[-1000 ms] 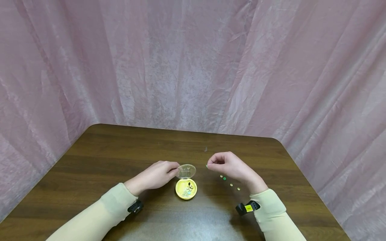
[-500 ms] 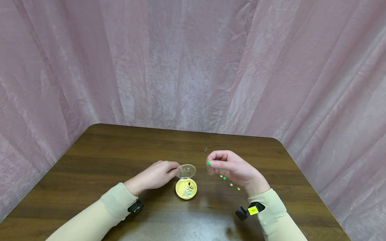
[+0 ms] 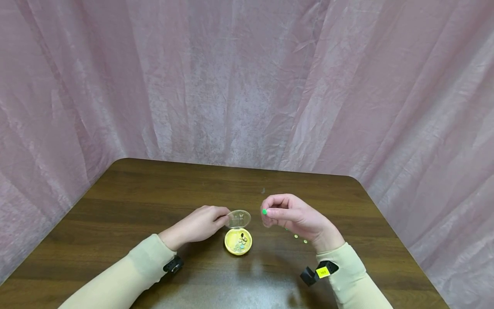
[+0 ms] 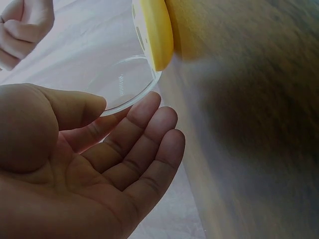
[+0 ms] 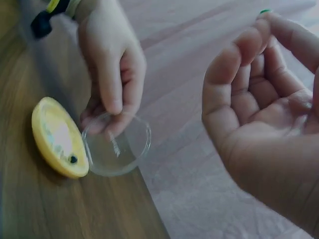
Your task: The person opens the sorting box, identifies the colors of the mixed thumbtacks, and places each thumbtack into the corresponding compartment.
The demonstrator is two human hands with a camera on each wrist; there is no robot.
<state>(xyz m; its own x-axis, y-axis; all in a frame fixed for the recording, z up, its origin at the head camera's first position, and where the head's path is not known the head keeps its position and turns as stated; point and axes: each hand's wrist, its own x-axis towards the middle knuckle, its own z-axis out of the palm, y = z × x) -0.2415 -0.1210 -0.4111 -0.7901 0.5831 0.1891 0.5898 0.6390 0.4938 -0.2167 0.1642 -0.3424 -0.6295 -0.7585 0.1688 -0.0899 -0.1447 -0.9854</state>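
A round yellow case (image 3: pixel 238 254) sits on the table with its clear lid (image 3: pixel 240 218) raised. Inside lie several tiny pieces, among them a black one (image 5: pixel 74 159). My left hand (image 3: pixel 200 224) pinches the edge of the lid between thumb and fingers, its other fingers spread below in the left wrist view. To the right of the lid, above the table, my right hand (image 3: pixel 291 216) pinches a small green disc (image 3: pixel 264 211), button-like, between thumb and index fingertip. Only a sliver of that disc shows in the right wrist view.
Small pale yellow discs (image 3: pixel 296 236) lie on the brown wooden table (image 3: pixel 173 184), below and right of my right hand. One green piece (image 3: pixel 286 228) there is nearly covered by that hand. A pink curtain (image 3: pixel 247 86) hangs behind the table's far edge.
My right hand has rotated, so the green disc now shows its flat face, then shifted slightly left. It now covers some discs on the table. My left hand and the lid stay put.
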